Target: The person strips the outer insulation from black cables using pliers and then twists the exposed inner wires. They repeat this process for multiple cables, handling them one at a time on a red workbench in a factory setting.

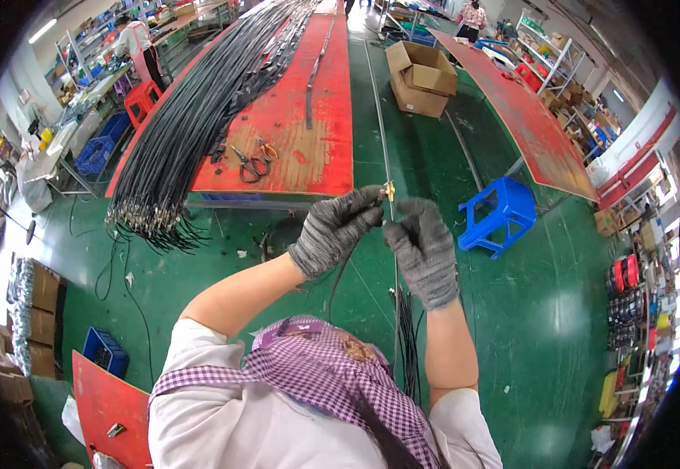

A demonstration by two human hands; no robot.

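Both my hands wear grey knitted gloves and meet in front of me. My left hand [336, 230] is closed, its fingertips at a small brass-coloured fitting [389, 191]. A dark cable [341, 275] hangs below that hand. My right hand [424, 254] has its fingers curled in at the long thin grey rod or line [377, 98], just below the fitting; what they grip is hidden. The line runs from far ahead, passes between my hands and continues down toward my body. Several black cables [408, 336] hang or lie beside it near my right forearm.
A red table [328, 94] at left bears a thick bundle of black cables [199, 117], scissors [252, 167] and orange-handled pliers [267, 148]. To the right are a blue stool [500, 215], an open cardboard box [420, 78] and another red table [512, 102]. Two people stand far back.
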